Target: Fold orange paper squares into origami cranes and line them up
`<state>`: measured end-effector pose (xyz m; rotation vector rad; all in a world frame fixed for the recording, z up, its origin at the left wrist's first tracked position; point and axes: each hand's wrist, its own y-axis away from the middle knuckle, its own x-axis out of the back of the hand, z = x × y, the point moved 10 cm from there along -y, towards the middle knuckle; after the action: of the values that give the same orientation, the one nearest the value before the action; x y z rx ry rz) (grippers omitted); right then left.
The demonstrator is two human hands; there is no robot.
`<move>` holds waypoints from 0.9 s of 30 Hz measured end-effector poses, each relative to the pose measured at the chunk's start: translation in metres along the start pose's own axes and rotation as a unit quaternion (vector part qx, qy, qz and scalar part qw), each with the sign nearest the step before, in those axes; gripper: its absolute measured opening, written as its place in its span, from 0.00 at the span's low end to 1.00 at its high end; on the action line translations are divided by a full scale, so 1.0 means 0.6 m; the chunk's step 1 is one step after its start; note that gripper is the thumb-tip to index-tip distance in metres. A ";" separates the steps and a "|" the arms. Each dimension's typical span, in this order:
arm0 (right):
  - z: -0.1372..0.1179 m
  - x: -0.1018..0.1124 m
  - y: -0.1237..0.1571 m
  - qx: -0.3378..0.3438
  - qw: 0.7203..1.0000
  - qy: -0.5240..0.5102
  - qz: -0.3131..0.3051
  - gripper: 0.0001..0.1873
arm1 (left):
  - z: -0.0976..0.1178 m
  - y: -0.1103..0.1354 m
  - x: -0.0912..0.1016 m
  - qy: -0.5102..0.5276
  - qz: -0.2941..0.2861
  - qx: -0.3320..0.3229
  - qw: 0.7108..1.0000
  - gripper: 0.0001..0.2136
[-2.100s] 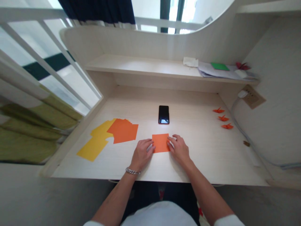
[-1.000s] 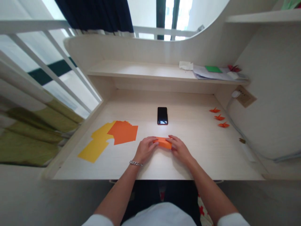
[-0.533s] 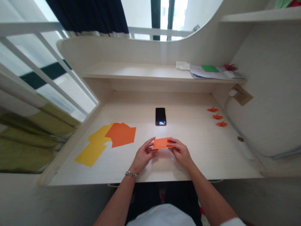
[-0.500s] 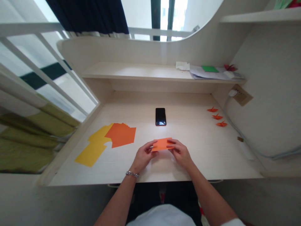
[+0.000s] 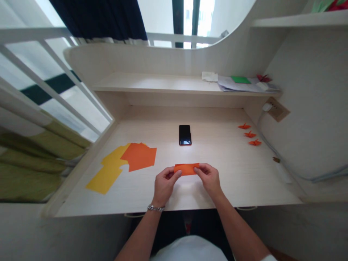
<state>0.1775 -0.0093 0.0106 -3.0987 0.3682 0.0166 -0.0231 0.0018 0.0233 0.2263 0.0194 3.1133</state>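
Observation:
A folded piece of orange paper (image 5: pixel 187 169) is held between my two hands, above the front middle of the desk. My left hand (image 5: pixel 165 183) pinches its left end, thumb on the near face and fingers behind. At the right end my right hand (image 5: pixel 210 177) grips it the same way. The strip looks narrow and wide, with a slightly darker edge along its top. Beyond the hands a black phone (image 5: pixel 185 135) lies flat on the desk. To the left are orange sheets (image 5: pixel 141 157) partly over yellow sheets (image 5: pixel 104 177).
Three small folded orange paper figures (image 5: pixel 249 134) stand in a row at the right. A cable (image 5: pixel 285 159) runs along the right wall from a socket (image 5: pixel 277 108). The back shelf (image 5: pixel 157 82) carries papers (image 5: pixel 231 85) and a green sheet (image 5: pixel 241 79).
Both hands have turned the orange paper, so its near face now stands more upright and looks narrower. My thumbs have come onto its near face.

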 end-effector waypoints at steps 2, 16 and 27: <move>-0.013 -0.003 0.003 0.018 1.000 -0.002 0.000 0.10 | 0.006 0.000 0.011 0.019 0.031 -0.008 0.999 0.11; -0.070 -0.028 0.008 0.060 0.986 0.137 -0.080 0.08 | 0.016 0.002 0.002 0.036 -0.017 0.008 0.999 0.14; -0.089 -0.035 0.010 0.089 0.981 0.125 -0.115 0.09 | 0.018 0.006 0.004 0.083 -0.027 0.034 0.996 0.15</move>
<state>0.1564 -0.0114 0.0642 -2.9474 0.0087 -0.3884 -0.0240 -0.0015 0.0344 -0.0332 0.1313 3.0700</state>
